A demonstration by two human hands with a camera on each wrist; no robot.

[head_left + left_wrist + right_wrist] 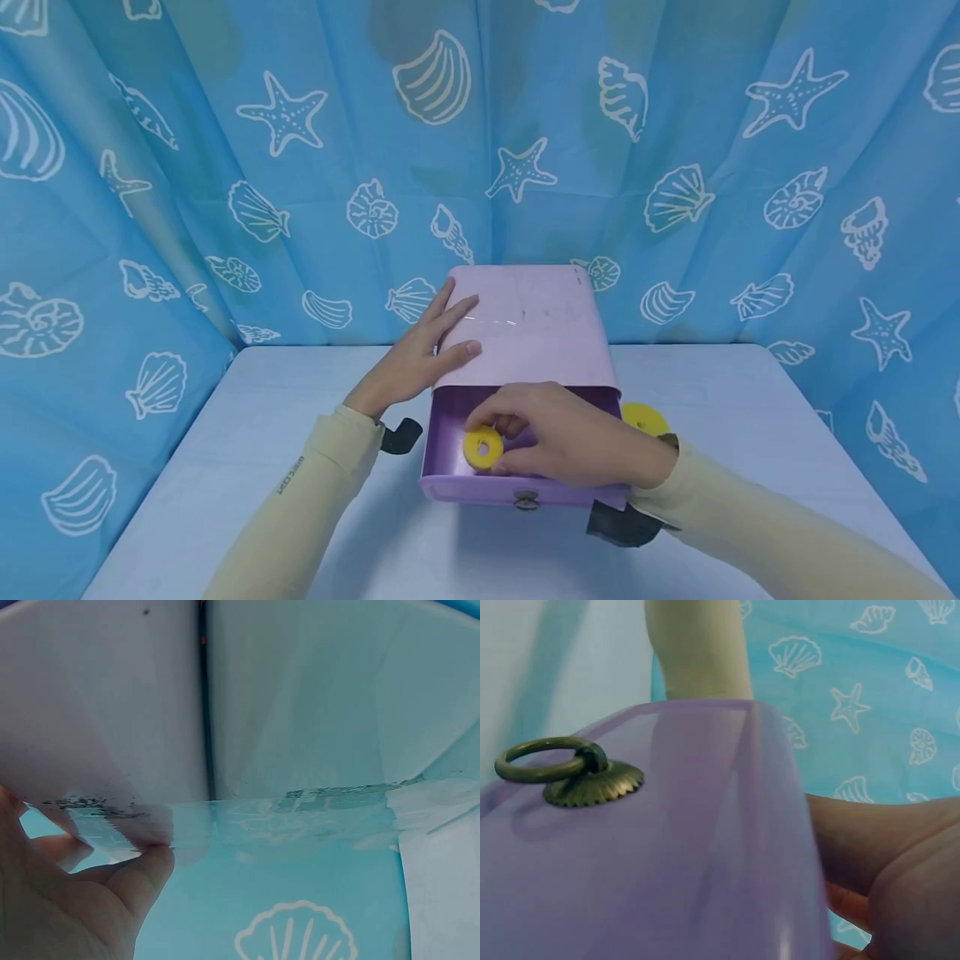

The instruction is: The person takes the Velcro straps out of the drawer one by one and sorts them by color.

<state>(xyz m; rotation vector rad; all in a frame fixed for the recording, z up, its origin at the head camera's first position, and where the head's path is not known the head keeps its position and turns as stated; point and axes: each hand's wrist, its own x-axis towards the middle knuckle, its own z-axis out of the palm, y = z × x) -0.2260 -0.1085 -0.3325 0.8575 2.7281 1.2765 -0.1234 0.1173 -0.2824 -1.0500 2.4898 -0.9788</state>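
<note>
A pale pink box (pixel 532 342) stands on the table with its purple drawer (pixel 480 490) pulled out toward me. My left hand (pixel 416 358) rests on the box's upper left side, fingers spread; in the left wrist view its fingertips touch the box's taped edge (pixel 112 806). Inside the drawer, my right hand (pixel 562 433) pinches a yellow ring (pixel 471 450) between fingers and thumb. The right wrist view shows the drawer front (pixel 675 862) close up, with a bronze ring pull (pixel 540 776); part of the right hand (pixel 907 877) appears beyond its edge.
Another yellow round piece (pixel 645 417) with a small hole lies on the table right of the drawer, partly behind my right wrist. The white-covered table (pixel 300 375) ends at a blue curtain (pixel 480 125) printed with shells and starfish.
</note>
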